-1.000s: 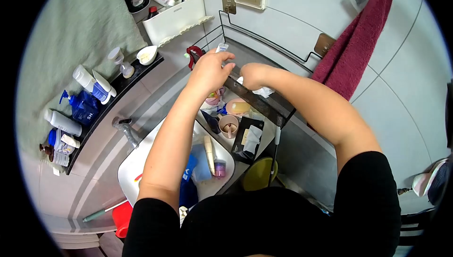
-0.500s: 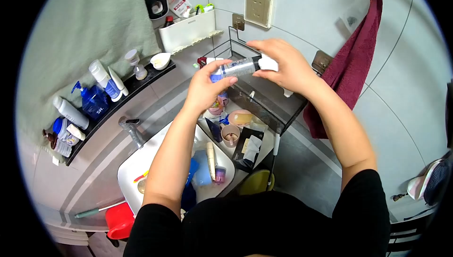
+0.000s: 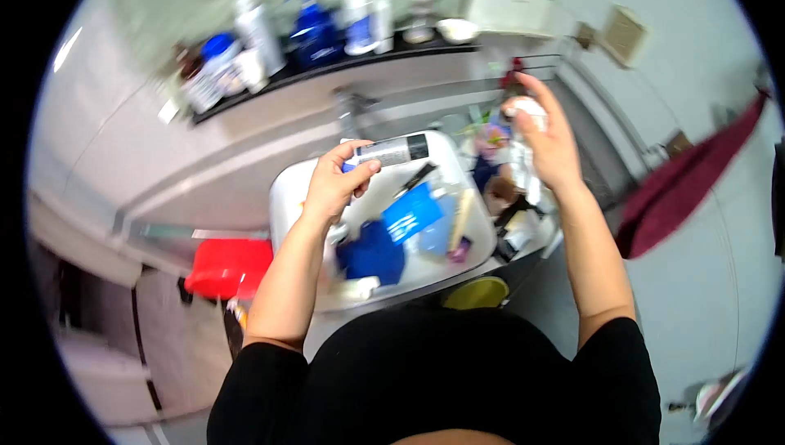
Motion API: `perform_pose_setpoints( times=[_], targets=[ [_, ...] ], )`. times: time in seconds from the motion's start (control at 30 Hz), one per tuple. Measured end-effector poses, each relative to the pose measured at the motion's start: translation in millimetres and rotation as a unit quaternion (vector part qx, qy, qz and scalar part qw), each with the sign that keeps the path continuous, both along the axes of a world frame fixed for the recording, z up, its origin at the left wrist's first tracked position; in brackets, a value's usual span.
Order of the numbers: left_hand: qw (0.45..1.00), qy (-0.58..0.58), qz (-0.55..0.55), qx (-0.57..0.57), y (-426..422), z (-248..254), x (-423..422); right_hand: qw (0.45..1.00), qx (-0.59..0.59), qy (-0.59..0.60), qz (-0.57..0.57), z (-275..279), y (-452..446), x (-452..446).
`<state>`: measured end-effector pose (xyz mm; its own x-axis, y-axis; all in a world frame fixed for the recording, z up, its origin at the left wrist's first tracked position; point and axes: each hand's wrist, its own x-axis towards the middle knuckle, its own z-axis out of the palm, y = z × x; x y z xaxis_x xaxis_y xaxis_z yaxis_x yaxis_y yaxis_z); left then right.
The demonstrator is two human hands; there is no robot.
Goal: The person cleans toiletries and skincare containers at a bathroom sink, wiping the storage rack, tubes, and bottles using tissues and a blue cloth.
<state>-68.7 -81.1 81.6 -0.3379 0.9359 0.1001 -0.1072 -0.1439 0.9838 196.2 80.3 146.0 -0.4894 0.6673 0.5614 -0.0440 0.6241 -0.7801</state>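
My left hand (image 3: 334, 182) is closed around a small clear-grey bottle (image 3: 388, 152) with a black end and a blue part near my palm. It is held almost level above the white sink (image 3: 282, 200). To the right, my right hand (image 3: 554, 144) has its fingers curled around a crumpled white wipe (image 3: 530, 110), apart from the bottle; blur hides whether it is tissue or cloth. Inside the sink lie a dark blue cloth (image 3: 372, 253), a bright blue packet (image 3: 412, 213), a pale tube (image 3: 461, 218) and a small purple jar (image 3: 460, 250).
Several bottles, among them a blue pump bottle (image 3: 315, 32), line the black shelf (image 3: 441, 48) behind the tap (image 3: 345, 110). A wire rack (image 3: 585, 110) stands at the right, near a hanging maroon towel (image 3: 687, 183). A red basin (image 3: 229, 268) sits at the left.
The view has swung left and down toward the sink. My hands have parted: the left carries the bottle over the sink, while the right, with the white wipe, has come away from its black end.
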Motion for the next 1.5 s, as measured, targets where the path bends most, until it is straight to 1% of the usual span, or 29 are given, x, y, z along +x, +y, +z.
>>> perform_pose_setpoints(
  times=[0.03, 0.1, 0.13, 0.2, 0.27, 0.33, 0.37, 0.5, 0.67, 0.7, 0.73, 0.77, 0.8, 0.83, 0.9, 0.93, 0.97, 1.0, 1.07, 1.1, 1.17, 1.2, 1.23, 1.27, 1.3, 1.33, 1.4, 1.47, 1.5],
  targets=[
    [0.999, 0.001, 0.044, -0.023, -30.3, -12.1, -25.4, 0.994, -0.097, 0.031, 0.024, -6.0, -13.2, -12.9],
    [0.988, 0.011, 0.133, -0.079, -95.5, -36.4, -71.2, 0.946, -0.266, 0.141, 0.117, -31.2, -33.6, -42.1],
    [0.975, 0.004, 0.192, -0.115, -129.1, -48.3, -88.1, 0.945, -0.283, 0.125, 0.108, -45.1, -42.4, -58.0],
    [0.951, -0.019, 0.274, -0.144, -193.5, -83.3, -118.6, 0.895, -0.396, 0.089, 0.184, -73.9, -65.9, -87.8],
    [0.932, -0.034, 0.338, -0.125, -245.8, -113.4, -129.7, 0.847, -0.483, 0.046, 0.216, -121.9, -83.1, -125.1],
    [0.920, -0.052, 0.366, -0.127, -285.5, -130.8, -133.0, 0.801, -0.554, -0.019, 0.227, -138.4, -122.8, -156.8],
    [0.918, -0.089, 0.373, -0.104, -298.7, -138.4, -131.9, 0.788, -0.569, -0.045, 0.231, -146.1, -139.8, -169.2],
    [0.905, -0.097, 0.406, -0.082, -323.5, -162.1, -133.9, 0.765, -0.581, -0.110, 0.255, -159.5, -185.3, -202.5],
    [0.900, -0.102, 0.414, -0.088, -331.6, -180.6, -149.2, 0.752, -0.597, -0.105, 0.259, -161.6, -197.1, -216.9],
    [0.895, -0.114, 0.413, -0.125, -335.4, -190.9, -155.1, 0.750, -0.599, -0.101, 0.261, -160.6, -195.4, -214.9],
    [0.881, -0.101, 0.414, -0.207, -343.2, -207.6, -163.2, 0.751, -0.600, -0.093, 0.260, -158.8, -191.5, -210.5],
    [0.865, -0.038, 0.405, -0.293, -351.6, -228.3, -170.8, 0.757, -0.604, -0.080, 0.239, -165.1, -188.0, -207.2],
    [0.844, -0.008, 0.387, -0.370, -355.1, -242.1, -175.7, 0.746, -0.618, -0.099, 0.229, -155.8, -186.5, -201.7],
    [0.843, 0.083, 0.381, -0.371, -355.5, -250.3, -176.4, 0.743, -0.625, -0.115, 0.208, -158.5, -181.0, -196.2],
    [0.794, 0.164, 0.351, -0.469, -368.5, -302.5, -205.9, 0.728, -0.652, -0.180, 0.111, -162.9, -165.6, -186.4],
    [0.781, 0.172, 0.356, -0.482, -368.3, -324.9, -223.0, 0.720, -0.669, -0.148, 0.107, -167.0, -155.5, -178.8],
    [0.776, 0.323, 0.336, -0.426, -378.8, -377.2, -259.8, 0.710, -0.689, -0.060, 0.133, -158.2, -148.3, -165.6],
    [0.744, 0.385, 0.342, -0.425, -335.9, -297.4, -220.4, 0.696, -0.697, 0.025, 0.170, -151.9, -141.7, -154.2],
    [0.767, 0.322, 0.361, -0.422, -273.9, -244.6, -208.2, 0.686, -0.690, 0.131, 0.189, -167.6, -112.8, -135.7],
    [0.796, 0.366, 0.349, -0.332, -243.4, -230.7, -205.6, 0.707, -0.664, 0.149, 0.196, -158.3, -99.3, -123.0],
    [0.829, 0.433, 0.320, -0.152, -176.0, -198.7, -195.2, 0.799, -0.555, 0.159, 0.169, -121.3, -76.7, -84.1],
    [0.881, 0.341, 0.287, -0.159, -132.5, -142.8, -150.1, 0.838, -0.498, 0.159, 0.157, -98.0, -68.0, -62.3],
    [0.868, 0.413, 0.260, -0.094, -97.3, -117.7, -126.7, 0.881, -0.440, 0.143, 0.100, -71.6, -60.3, -40.7],
    [0.875, 0.420, 0.233, -0.062, -63.6, -94.8, -99.1, 0.916, -0.378, 0.123, 0.043, -45.1, -49.6, -17.4],
    [0.895, 0.400, 0.191, -0.053, -32.7, -78.1, -73.8, 0.969, -0.228, 0.075, -0.056, -27.0, -32.5, 7.7],
    [0.898, 0.409, 0.152, -0.049, -5.0, -59.3, -44.9, 0.985, -0.061, 0.076, -0.141, -11.8, -9.6, 32.1],
    [0.901, 0.426, 0.073, 0.033, 50.0, -46.9, -3.1, 0.964, -0.051, 0.171, -0.198, 22.0, 25.7, 75.9],
    [0.917, 0.395, 0.012, 0.057, 97.3, -26.3, 40.5, 0.959, 0.026, 0.017, -0.282, 51.8, 72.5, 110.6],
    [0.919, 0.387, -0.008, 0.073, 124.6, -28.1, 52.6, 0.948, 0.086, -0.048, -0.303, 58.4, 96.5, 111.0]
  ],
)
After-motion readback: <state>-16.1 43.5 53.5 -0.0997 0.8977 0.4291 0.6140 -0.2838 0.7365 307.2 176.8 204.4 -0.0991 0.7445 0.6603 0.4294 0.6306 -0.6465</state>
